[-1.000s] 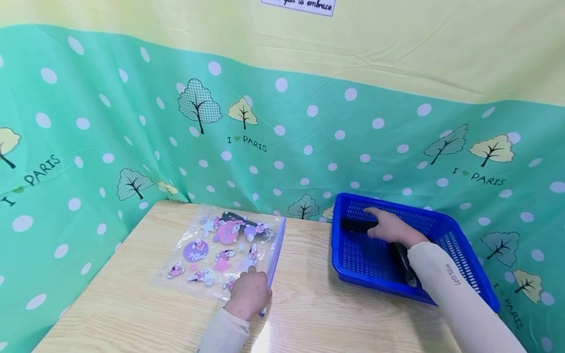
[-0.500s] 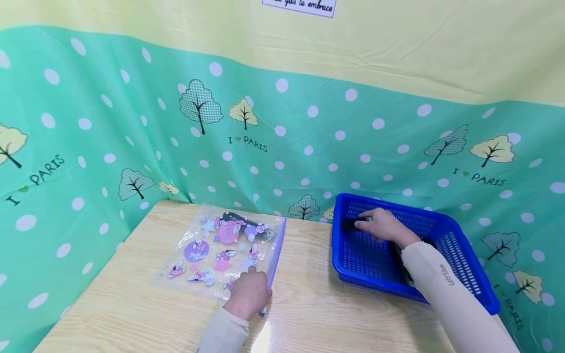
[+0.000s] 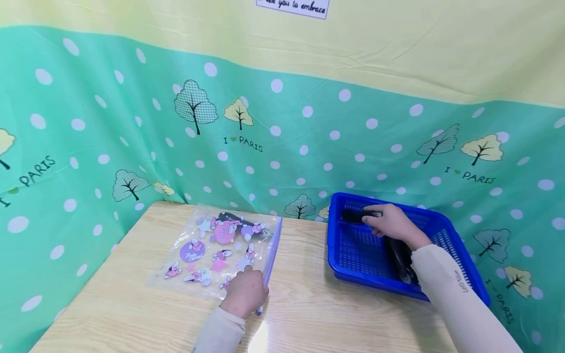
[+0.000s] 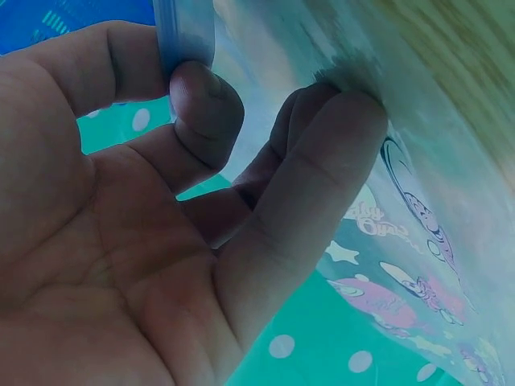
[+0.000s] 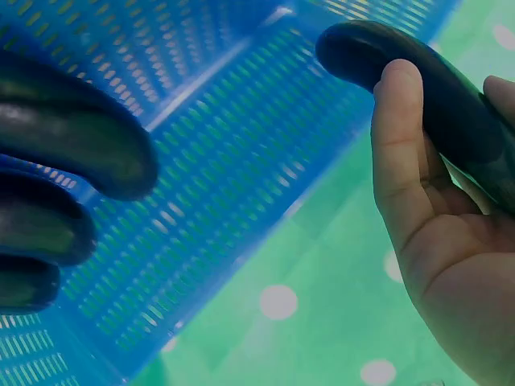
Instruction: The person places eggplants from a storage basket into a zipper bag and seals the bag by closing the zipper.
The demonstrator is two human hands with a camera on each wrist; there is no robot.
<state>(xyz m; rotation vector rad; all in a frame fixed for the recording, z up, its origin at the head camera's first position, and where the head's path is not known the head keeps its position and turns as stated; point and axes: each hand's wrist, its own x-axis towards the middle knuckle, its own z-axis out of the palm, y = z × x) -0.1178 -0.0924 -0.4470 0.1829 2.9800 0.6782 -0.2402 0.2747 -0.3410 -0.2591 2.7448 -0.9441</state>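
Observation:
My right hand [image 3: 393, 225] grips a dark, glossy eggplant [image 3: 351, 215] near the back left of the blue basket [image 3: 375, 282]. In the right wrist view my fingers lie along this eggplant [image 5: 463, 108], and its rounded end sticks out past them. Several more eggplants [image 5: 80, 129] lie side by side in the basket, partly hidden by the right forearm in the head view. My left hand [image 3: 245, 291] pinches the zip edge of a clear printed bag [image 3: 192, 252] between thumb and finger. Inside the bag, a dark eggplant [image 3: 229, 216] shows through the plastic.
A light wooden table [image 3: 304, 304] carries the bag at left and the basket at right. Green dotted cloth [image 3: 304, 162] hangs behind the table and along its left side. The basket stands close to the back cloth.
My right hand has moved onto the eggplant at the basket's back left, taken hold of it and shifted it slightly. The left hand has stayed at the bag's edge.

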